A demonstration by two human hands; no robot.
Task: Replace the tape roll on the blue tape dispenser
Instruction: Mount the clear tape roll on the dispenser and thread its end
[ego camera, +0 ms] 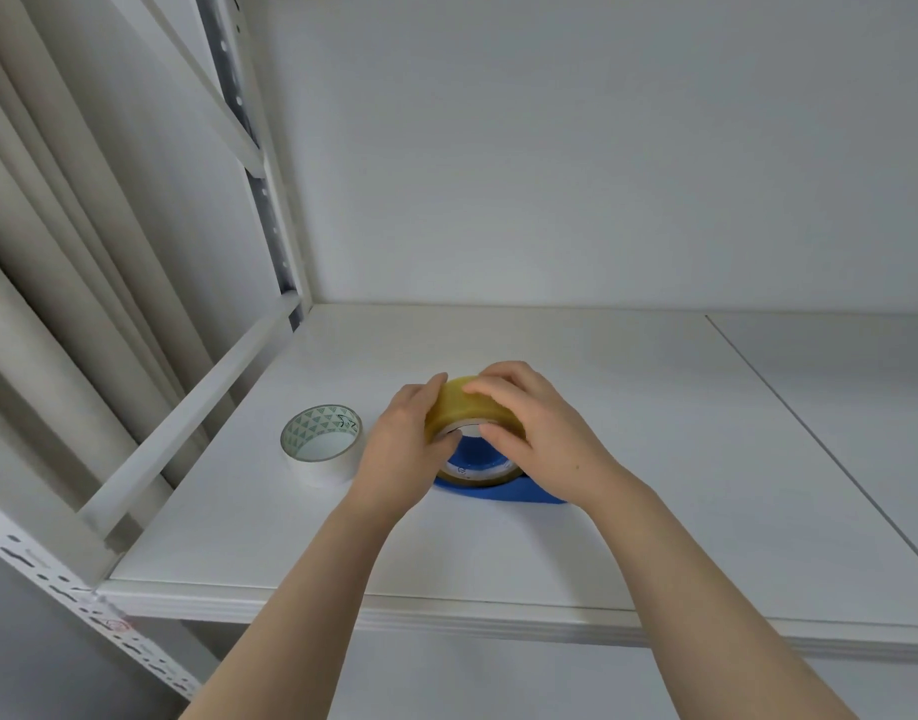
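Note:
A yellowish clear tape roll (462, 407) sits tilted over the blue tape dispenser (493, 493), which lies on the white shelf (654, 459). Both hands grip this roll: my left hand (405, 454) holds its left side, with the thumb over the top edge. My right hand (535, 433) covers its right side, fingers over the top and thumb at the core. Most of the dispenser is hidden under the roll and my right hand; only its blue front edge and a patch inside the core show. A second roll (321, 443), white with a green-triangle-printed core, lies flat to the left.
The shelf has a white back wall (602, 174) and a perforated metal upright (249, 148) with a diagonal brace at the left. A seam (810, 433) splits the shelf board on the right. Beige curtains (41, 252) hang beyond the frame on the left.

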